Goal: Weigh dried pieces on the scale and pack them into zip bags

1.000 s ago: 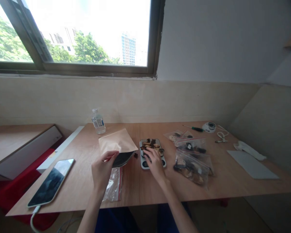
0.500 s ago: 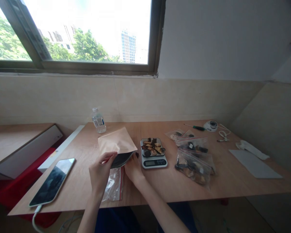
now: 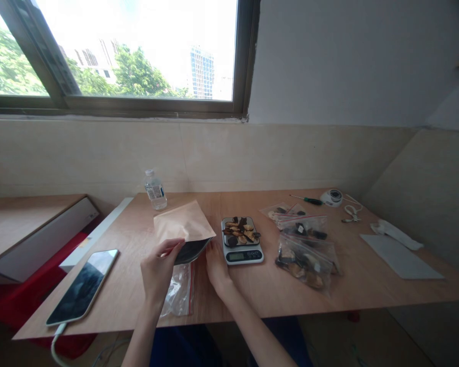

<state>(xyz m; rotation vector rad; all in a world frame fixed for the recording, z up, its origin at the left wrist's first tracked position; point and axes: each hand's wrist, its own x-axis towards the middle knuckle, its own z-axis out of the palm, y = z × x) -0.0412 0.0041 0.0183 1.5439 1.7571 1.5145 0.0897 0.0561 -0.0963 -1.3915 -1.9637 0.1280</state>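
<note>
My left hand [image 3: 160, 265] pinches the mouth edge of a brown kraft paper bag [image 3: 185, 221], which lies tilted with its dark inside showing toward me. My right hand [image 3: 217, 265] is between the bag's right corner and a white kitchen scale [image 3: 245, 256]. Its fingers point away from me and look stretched out, though the tips are partly hidden. On the scale's platform lie several dried, brown and dark slices [image 3: 240, 230], perhaps mushroom. Under the bag and my left wrist is a clear zip bag [image 3: 179, 293] with a red seal line.
Clear zip bags [image 3: 306, 260] with dark dried pieces lie right of the scale. Beyond are a screwdriver [image 3: 312, 201], a white dome camera [image 3: 332, 198] with its cable and a white sheet [image 3: 401, 257]. A water bottle [image 3: 155, 191] and a plugged-in phone [image 3: 83, 287] are at left.
My right hand has shifted right, away from the bag's mouth toward the scale. A small dark piece seen by its fingertips earlier is now out of sight. My left hand and the bag stay put.
</note>
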